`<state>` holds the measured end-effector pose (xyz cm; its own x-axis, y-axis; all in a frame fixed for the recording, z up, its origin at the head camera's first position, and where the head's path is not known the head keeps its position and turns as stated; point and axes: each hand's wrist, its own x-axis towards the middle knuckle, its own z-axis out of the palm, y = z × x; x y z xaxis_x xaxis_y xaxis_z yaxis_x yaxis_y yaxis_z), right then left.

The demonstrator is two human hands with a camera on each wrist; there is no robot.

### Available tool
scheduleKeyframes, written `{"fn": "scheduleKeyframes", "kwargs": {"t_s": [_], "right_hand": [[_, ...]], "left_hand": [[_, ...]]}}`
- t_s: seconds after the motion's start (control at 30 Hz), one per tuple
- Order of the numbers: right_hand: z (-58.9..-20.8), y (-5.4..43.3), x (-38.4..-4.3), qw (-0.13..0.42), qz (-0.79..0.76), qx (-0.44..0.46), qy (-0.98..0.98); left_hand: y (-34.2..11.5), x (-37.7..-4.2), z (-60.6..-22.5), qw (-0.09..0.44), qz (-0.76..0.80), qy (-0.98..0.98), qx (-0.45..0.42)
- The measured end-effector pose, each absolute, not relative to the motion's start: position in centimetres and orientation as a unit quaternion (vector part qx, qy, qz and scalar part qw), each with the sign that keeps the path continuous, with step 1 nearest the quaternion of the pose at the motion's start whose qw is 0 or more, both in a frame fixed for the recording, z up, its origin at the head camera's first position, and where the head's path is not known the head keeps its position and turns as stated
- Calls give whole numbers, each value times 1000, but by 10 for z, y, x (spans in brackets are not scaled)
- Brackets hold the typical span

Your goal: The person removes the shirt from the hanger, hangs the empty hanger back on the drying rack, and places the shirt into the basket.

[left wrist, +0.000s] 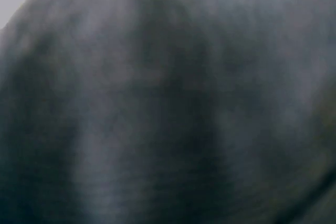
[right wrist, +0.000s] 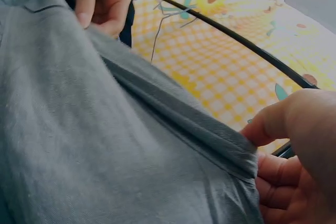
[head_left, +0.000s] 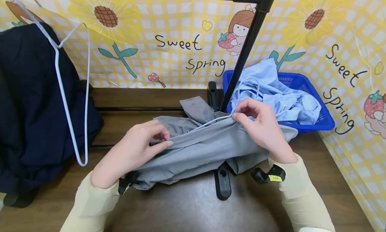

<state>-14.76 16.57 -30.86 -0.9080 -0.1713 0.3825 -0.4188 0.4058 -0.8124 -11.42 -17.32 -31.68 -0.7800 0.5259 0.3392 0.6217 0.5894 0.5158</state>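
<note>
A grey garment [head_left: 196, 148] stretches between both hands in the head view; its exact kind is unclear. My left hand [head_left: 140, 141] pinches its upper edge on the left, thumb against fingertips. At the right end of that edge, my right hand [head_left: 257, 124] pinches the cloth, also seen as the near right hand [right wrist: 294, 150] in the right wrist view. Along the edge runs a thin light-blue hanger [head_left: 211, 121], partly hidden by the cloth and right fingers. Blurred grey cloth [left wrist: 157, 98] fills the left wrist view, where no hand shows.
A blue basket [head_left: 324, 121] holding light-blue clothes [head_left: 277, 94] stands at the back right. The black rack's post [head_left: 245, 54] rises behind the hands. Left of them hang a white hanger [head_left: 61, 88] and a dark navy garment [head_left: 36, 108]. A black rack foot [head_left: 223, 185] projects below.
</note>
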Motion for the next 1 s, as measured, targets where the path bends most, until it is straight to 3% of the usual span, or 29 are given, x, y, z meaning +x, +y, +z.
{"fn": "scheduleKeyframes", "kwargs": {"t_s": [0.27, 0.73, 1.0], "right_hand": [[-312, 168, -153, 137, 545, 173, -809], [-313, 167, -153, 161, 577, 151, -786], [-315, 167, -157, 173, 571, 122, -793]], "left_hand": [[-165, -114, -309, 106, -347, -855, -370], [-173, -110, -311, 46, -344, -878, -329], [-181, -105, -310, 66, -323, -878, -347]]}}
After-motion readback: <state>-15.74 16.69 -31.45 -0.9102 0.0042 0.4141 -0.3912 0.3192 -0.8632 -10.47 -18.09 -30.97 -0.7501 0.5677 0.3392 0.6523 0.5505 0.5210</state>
